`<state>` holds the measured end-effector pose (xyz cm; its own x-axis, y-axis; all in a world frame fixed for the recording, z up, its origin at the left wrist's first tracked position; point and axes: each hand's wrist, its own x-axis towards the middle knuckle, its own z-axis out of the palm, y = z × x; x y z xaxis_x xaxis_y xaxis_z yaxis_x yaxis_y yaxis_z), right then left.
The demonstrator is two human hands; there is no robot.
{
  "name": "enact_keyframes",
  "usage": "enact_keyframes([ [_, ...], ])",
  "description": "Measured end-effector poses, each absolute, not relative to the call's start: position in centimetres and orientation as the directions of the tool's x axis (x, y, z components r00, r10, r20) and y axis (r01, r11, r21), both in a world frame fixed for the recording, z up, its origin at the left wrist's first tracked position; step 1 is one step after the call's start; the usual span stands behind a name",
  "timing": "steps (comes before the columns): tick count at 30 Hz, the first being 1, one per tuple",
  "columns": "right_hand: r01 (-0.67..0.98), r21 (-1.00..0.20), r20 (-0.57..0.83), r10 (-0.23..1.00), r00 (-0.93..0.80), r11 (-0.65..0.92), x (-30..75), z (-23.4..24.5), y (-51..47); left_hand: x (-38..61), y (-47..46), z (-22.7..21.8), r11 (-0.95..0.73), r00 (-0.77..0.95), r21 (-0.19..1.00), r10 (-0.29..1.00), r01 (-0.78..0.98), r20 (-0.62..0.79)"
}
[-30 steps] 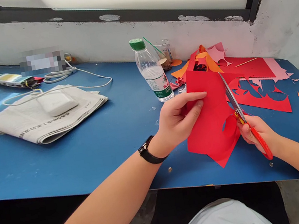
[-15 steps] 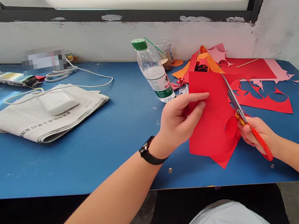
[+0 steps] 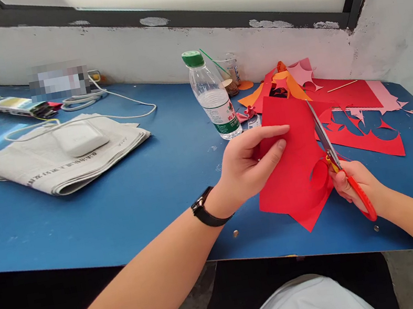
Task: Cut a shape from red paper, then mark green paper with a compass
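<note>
My left hand (image 3: 250,164) pinches the left edge of a folded red paper sheet (image 3: 295,160), holding it tilted above the blue table (image 3: 136,188). My right hand (image 3: 356,186) grips red-handled scissors (image 3: 332,153); their metal blades run up along the sheet's right edge, inside a curved cut. A black watch (image 3: 204,209) sits on my left wrist.
A clear water bottle with a green cap (image 3: 213,97) stands just left of the paper. Red, pink and orange paper scraps (image 3: 345,103) lie at the back right. Folded newspapers with a white case (image 3: 65,147) and white cables (image 3: 114,107) lie at left.
The red sheet has turned slightly in my left hand and the curved cut by the scissors has shifted; both hands stay almost where they were.
</note>
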<state>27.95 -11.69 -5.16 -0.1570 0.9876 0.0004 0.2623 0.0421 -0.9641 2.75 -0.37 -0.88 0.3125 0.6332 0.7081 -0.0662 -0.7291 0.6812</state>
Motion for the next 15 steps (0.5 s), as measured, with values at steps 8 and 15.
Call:
enact_keyframes([
  [8, 0.268, -0.963, -0.030, 0.986, -0.161, 0.014, 27.79, -4.75, -11.71, 2.61, -0.44, -0.71, -0.702, 0.298, 0.712, 0.678, -0.008, 0.672],
  [15, 0.273, -0.962, -0.029, 0.988, -0.149, 0.013, 27.63, -4.68, -11.66, 2.62, -0.47, -0.69, -0.715, 0.307, 0.700, 0.663, -0.012, 0.683],
])
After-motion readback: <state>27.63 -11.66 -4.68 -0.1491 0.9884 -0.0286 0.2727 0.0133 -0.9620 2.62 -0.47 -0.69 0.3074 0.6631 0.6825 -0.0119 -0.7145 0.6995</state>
